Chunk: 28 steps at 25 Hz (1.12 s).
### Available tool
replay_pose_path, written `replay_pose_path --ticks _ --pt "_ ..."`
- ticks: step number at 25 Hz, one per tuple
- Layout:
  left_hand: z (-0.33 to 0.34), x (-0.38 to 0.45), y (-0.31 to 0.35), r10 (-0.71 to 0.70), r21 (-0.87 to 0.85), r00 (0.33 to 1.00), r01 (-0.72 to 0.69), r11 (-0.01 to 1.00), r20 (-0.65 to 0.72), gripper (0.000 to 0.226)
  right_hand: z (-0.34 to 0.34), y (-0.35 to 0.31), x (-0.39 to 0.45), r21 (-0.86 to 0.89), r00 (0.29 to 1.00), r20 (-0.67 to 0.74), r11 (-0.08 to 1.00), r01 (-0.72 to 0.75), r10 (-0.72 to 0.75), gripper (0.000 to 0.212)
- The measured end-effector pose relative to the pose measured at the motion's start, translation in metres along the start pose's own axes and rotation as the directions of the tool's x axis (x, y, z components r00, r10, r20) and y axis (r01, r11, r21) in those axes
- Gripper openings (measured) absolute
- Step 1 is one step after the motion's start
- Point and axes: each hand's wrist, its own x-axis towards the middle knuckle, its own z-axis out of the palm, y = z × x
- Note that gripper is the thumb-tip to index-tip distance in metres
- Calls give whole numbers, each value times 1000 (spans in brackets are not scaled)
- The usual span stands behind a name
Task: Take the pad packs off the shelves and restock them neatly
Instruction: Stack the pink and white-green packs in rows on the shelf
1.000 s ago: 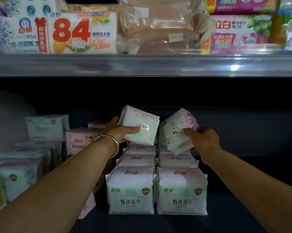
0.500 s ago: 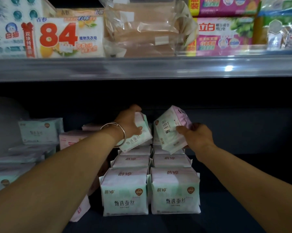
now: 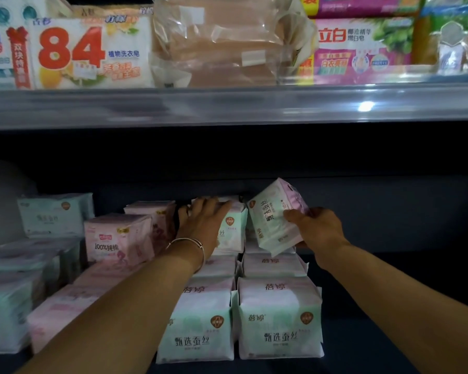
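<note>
Head view showed a restocking step in hand: the left hand lay with fingers spread over the top of an upright pack at the back of the left row, seemingly pressing it into place rather than gripping it. The right hand pinched a tilted pack, thumb on its face, fingers behind, held just above the back of the right row.

By my reading, the next move called for turning that tilted pack upright and lowering it beside the left hand's pack, faces forward and level.

Edges: the upper shelf lip hung well above both hands. Left of the left hand, pink packs stood close, leaving little slack there. Right of the right hand, the dark shelf floor lay bare, giving room to swing the wrist. Behind the hands, the back wall was near but too dim to judge.
</note>
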Motion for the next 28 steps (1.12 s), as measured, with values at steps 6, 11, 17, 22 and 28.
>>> replay_pose_path --ticks 6,11,17,22,28 --pt "10 5 -1 -79 59 996 81 995 -38 82 2 1 -2 66 999 18 997 -45 44 26" --pt "8 7 4 -74 23 997 74 997 0 79 2 0 -6 111 997 37 992 -67 63 28" --pt "-6 -2 -3 -89 -99 991 100 990 103 86 -4 -6 -18 191 992 57 974 -122 113 27" --pt "-38 -20 17 -122 -697 992 61 715 -37 45 -12 -17 -40 338 975 186 923 -182 124 38" --pt "-72 -46 47 73 -911 908 412 24 413 72 -18 -12 -68 402 910 412 887 -226 45 44"
